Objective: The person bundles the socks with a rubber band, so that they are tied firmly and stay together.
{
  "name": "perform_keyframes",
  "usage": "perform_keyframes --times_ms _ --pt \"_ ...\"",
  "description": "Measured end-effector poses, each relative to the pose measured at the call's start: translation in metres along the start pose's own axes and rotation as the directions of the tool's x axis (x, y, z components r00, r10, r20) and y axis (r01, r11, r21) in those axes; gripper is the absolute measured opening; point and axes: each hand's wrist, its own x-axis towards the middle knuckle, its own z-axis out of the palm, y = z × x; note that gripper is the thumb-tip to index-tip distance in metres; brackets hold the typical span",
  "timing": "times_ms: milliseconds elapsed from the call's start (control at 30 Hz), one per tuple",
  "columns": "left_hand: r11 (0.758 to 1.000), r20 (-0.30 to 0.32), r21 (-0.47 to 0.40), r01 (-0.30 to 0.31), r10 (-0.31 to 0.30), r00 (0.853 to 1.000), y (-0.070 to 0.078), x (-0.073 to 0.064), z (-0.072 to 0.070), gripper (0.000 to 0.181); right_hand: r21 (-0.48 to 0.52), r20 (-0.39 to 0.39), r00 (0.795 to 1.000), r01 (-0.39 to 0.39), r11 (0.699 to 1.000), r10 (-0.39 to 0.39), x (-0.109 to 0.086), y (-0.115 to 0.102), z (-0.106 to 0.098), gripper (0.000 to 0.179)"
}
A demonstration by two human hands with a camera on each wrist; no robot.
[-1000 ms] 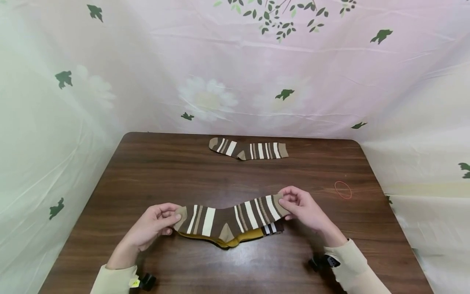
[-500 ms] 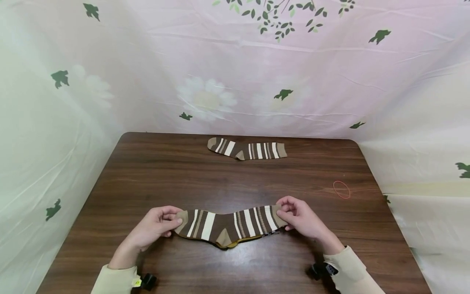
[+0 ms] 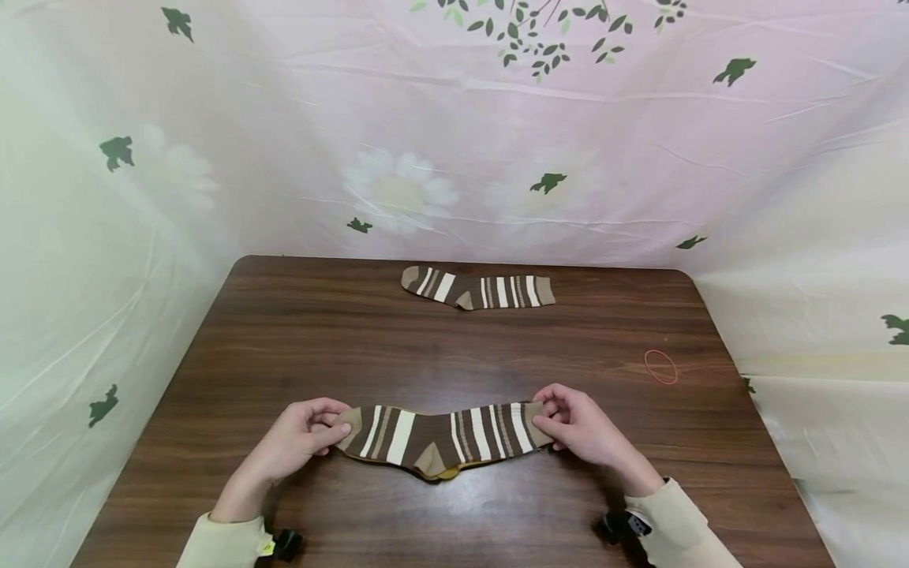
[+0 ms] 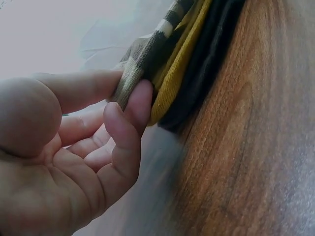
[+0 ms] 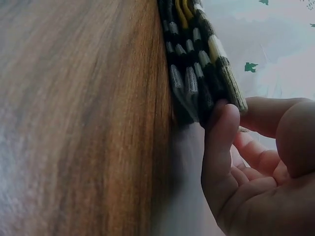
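You've got the top striped sock point(image 3: 433, 430) near the table's front, lying over other socks. Left hand point(image 3: 298, 438) has the toe pinched btwn thumb & fingers; right hand point(image 3: 578, 424) has the cuff pinched the same way. It should handle v. light & soft: knit, no stiffness to speak of, prob. stretchy, esp. at the cuff. Not fragile, not likely slippery, but it'd sag or skew w/ only one end held. Best grip pts are where you are: tan toe & tan cuff, thumb on top. Pull gently, b/c a hard tug would prob. stretch it & might drag the layers below.

Views differ. Head cam gives you the whole layout: the far striped sock point(image 3: 477, 291) flat near the back edge of the table point(image 3: 319, 339), a red band point(image 3: 649, 371) off to the right, & just a sliver of mustard sock point(image 3: 449, 474) under the heel. It hides the depth of the stack. Left wrist shows that: mustard, then a black layer point(image 4: 206, 69) lowest, w/ a fingertip tucked btwn the toe & the mustard. Right wrist shows several dark, pale-striped cuffs point(image 5: 187, 81) piled under yours, which head cam doesn't. Can't tell there if your pinch catches only the top cuff or the next one too.
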Motion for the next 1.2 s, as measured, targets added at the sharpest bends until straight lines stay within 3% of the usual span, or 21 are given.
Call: perform_keyframes --times_ms 533,933,1200 --pt "1.000 -0.031 0.030 0.004 -0.004 1.000 -0.008 0.001 0.005 0.033 -0.072 -0.039 0.999 0.004 0.997 -0.007 -0.001 0.003 0.002 0.024" --pt "0.988 -0.102 0.141 0.059 -0.045 0.994 -0.003 -0.002 0.011 0.026 -0.152 -0.066 0.997 -0.042 0.988 0.032 -0.003 -0.005 0.005 0.030" --pt "0.994 -0.095 0.070 0.083 -0.076 0.993 0.001 -0.003 0.013 0.027 -0.079 -0.044 0.996 -0.085 0.993 0.082 -0.003 -0.009 0.009 0.039"
